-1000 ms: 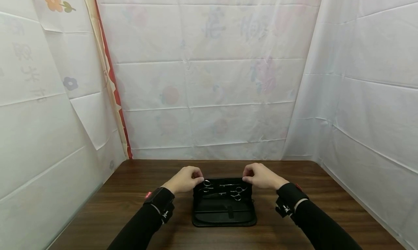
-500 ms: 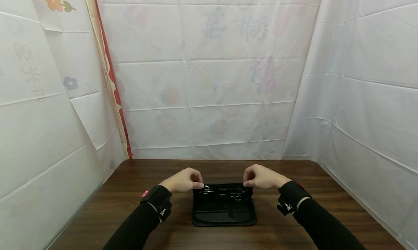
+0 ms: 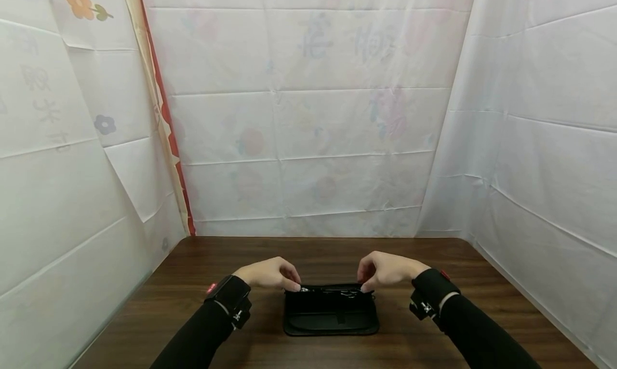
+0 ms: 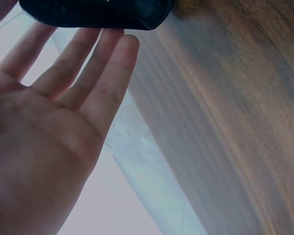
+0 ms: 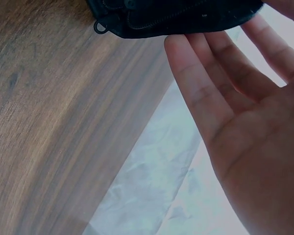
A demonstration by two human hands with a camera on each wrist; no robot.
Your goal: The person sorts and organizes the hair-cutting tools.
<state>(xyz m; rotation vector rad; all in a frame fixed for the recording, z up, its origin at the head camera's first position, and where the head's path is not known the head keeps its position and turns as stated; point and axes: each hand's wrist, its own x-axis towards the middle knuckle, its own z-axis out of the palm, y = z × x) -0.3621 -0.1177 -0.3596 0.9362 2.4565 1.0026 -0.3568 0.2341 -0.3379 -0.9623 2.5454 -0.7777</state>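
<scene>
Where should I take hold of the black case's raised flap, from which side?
Likely at the flap: its two free corners, where the left hand and right hand pinch. Come in from either side, fingers behind, thumbs in front, since it is wide and its edge stands clear of the table.

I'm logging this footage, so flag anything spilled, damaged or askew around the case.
Nothing stands out. The black case sits straight on the table, left hand and right hand holding its far edge; no spill shows. Its metal tools are too hidden to judge.
</scene>
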